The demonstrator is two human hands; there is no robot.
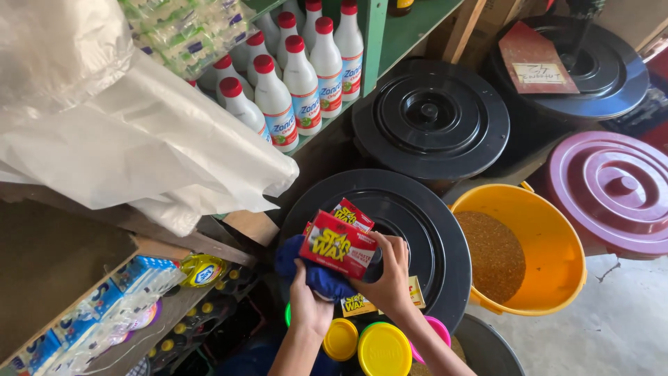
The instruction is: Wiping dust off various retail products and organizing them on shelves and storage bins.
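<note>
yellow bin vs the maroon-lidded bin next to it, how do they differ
The yellow bin is open, with brown grain showing inside; the maroon-lidded bin is shut, so its contents are hidden. The yellow bin sits nearer the hands, the maroon-lidded bin behind it by the frame's right edge. Both are round plastic tubs on the floor.

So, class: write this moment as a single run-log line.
left hand: holds blue cloth | right hand: grips red boxes | under them: black bin lid | beside: yellow bucket of brown grains

black bin lids [430, 115] 3 | white bottles [303, 83] about 9 | red boxes [338, 244] 2 | hands [392, 278] 2
</note>
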